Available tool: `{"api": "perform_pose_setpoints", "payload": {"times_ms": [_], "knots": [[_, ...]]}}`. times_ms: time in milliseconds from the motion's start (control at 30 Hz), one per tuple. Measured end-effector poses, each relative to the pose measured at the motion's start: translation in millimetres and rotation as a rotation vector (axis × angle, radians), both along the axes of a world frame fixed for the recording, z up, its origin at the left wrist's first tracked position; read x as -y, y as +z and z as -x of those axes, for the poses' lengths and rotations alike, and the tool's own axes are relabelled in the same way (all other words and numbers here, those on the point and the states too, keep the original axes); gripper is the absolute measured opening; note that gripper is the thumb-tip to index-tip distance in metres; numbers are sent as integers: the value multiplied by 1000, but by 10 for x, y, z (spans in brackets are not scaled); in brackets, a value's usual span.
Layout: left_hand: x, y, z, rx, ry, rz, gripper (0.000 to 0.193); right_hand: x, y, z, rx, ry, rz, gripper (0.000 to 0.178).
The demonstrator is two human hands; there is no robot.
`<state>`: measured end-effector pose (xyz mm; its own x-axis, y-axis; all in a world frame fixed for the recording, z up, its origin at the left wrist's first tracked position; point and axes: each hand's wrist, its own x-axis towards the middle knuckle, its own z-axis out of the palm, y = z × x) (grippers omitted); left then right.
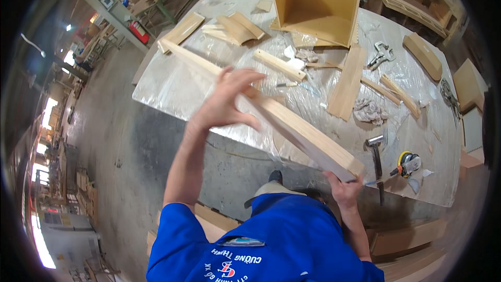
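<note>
between my hands [284,141] runs a long pale wooden plank [292,125], slanting from up-left down to lower right, held above the near edge of the desk [172,94]. left hand [227,102] is laid over the plank's upper side about midway, fingers spread and curled loosely on it, a bit blurred. right hand [342,188] is closed on the plank's near end from underneath, fingers wrapped at the corner. just right of my right hand a hammer [377,156] lies on the desk's plastic sheet, with an orange round sander [408,163] beside it. beyond my left hand lie loose wood strips [279,65] and a crumpled rag [369,110]; farther off stands an open wooden box [318,2].
</note>
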<state>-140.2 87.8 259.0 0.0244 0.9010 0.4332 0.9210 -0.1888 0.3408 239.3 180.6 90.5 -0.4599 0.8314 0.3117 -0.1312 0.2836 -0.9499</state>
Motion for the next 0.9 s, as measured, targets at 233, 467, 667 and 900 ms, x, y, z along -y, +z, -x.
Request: {"api": "perform_pose_setpoints", "payload": {"times_ms": [233, 467, 667, 900], "knots": [[8, -852, 2351, 182, 331, -254, 50, 223, 250, 89, 28, -76, -122, 51], [-170, -627, 1745, 183, 359, -561, 44, -5, -156, -767, -106, -350, -43, 80], [378, -1, 944, -109, 313, -585, 35, -1020, -133, -2068, -28, -353, -110, 75], [1236, -64, -261, 190, 611, -515, 58, -1244, 1432, -2039, -192, -225, -279, 76]]}}
